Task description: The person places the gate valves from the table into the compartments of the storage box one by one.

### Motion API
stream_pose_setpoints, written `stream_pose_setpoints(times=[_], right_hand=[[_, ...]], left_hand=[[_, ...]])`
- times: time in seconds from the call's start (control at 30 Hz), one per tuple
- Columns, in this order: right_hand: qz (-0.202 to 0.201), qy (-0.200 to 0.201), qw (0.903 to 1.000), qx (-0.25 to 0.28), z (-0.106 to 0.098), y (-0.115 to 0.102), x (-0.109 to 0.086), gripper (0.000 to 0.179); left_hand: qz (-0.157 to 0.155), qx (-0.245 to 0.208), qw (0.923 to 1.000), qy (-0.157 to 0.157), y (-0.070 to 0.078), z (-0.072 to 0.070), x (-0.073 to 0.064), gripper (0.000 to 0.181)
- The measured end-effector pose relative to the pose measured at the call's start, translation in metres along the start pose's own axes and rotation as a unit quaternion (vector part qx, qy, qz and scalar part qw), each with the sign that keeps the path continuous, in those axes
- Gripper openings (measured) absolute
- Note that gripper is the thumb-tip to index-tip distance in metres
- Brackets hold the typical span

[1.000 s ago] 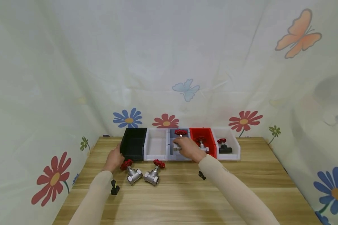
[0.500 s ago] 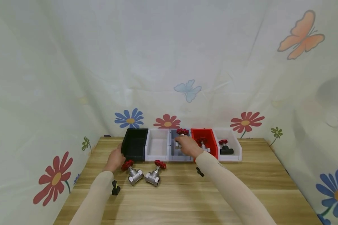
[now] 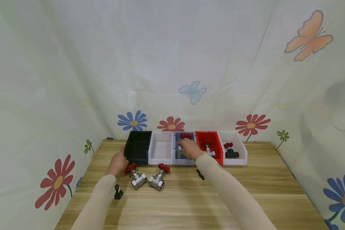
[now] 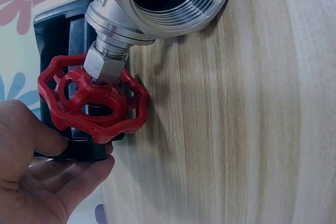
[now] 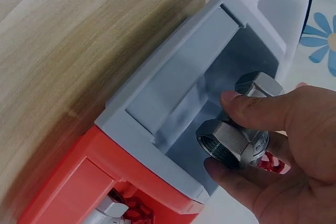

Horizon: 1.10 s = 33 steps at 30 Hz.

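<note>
My right hand [image 3: 190,149] pinches a steel globe-type valve [image 5: 231,142] with a red handwheel [image 3: 185,135], thumb on one side of its body and fingers on the other. That valve is within the opening of the grey bin [image 5: 173,85], its wheel toward the back. At the far left, my left hand [image 4: 39,166] grips the side wall of the black bin [image 3: 138,147], thumb on the inner side and fingers outside. Close to this hand, a similar valve [image 3: 138,179] lies on the table, its red wheel [image 4: 94,100] near the black bin. A second loose valve [image 3: 156,181] lies to its right.
A white bin [image 3: 161,150] stands between the black and grey ones. The red bin [image 5: 79,182] holds another steel valve [image 3: 208,150]; the far right white bin [image 3: 242,158] holds a black valve [image 3: 232,154] with a red wheel. A flowered curtain [image 3: 149,64] hangs behind.
My right hand has lowered the valve a little deeper into the grey bin, and the right forearm has shifted slightly left. My left hand keeps its grip on the black bin.
</note>
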State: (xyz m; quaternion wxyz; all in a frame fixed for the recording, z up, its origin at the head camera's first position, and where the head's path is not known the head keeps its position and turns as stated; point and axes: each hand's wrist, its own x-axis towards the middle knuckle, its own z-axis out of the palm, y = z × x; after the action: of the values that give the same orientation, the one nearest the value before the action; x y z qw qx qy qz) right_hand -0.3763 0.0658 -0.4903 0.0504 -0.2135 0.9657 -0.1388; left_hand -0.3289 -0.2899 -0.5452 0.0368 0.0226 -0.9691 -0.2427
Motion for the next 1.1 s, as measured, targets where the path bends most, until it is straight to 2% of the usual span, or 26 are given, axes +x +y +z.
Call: stream_pose_setpoints(times=[0.23, 0.4, 0.67, 0.93, 1.1], right_hand=[[-0.012, 0.007, 0.9988, -0.047, 0.01, 0.002, 0.009, 0.039], [0.0, 0.013, 0.9983, -0.057, 0.017, 0.002, 0.014, 0.038], [-0.013, 0.021, 0.9978, -0.062, 0.02, 0.0, 0.016, 0.035], [0.005, 0.019, 0.9979, -0.062, 0.025, 0.002, 0.018, 0.035], [0.013, 0.005, 0.9981, -0.061, 0.027, 0.003, 0.017, 0.026]], left_hand=[[0.005, 0.008, 1.0, -0.003, -0.002, 0.001, 0.002, 0.072], [0.01, 0.009, 0.9999, 0.004, -0.002, 0.002, 0.003, 0.072], [0.008, 0.014, 0.9999, 0.006, -0.003, 0.004, 0.003, 0.07], [0.009, 0.009, 0.9999, 0.011, -0.005, 0.005, 0.003, 0.071], [0.013, 0.007, 0.9998, 0.011, -0.005, 0.005, 0.003, 0.072]])
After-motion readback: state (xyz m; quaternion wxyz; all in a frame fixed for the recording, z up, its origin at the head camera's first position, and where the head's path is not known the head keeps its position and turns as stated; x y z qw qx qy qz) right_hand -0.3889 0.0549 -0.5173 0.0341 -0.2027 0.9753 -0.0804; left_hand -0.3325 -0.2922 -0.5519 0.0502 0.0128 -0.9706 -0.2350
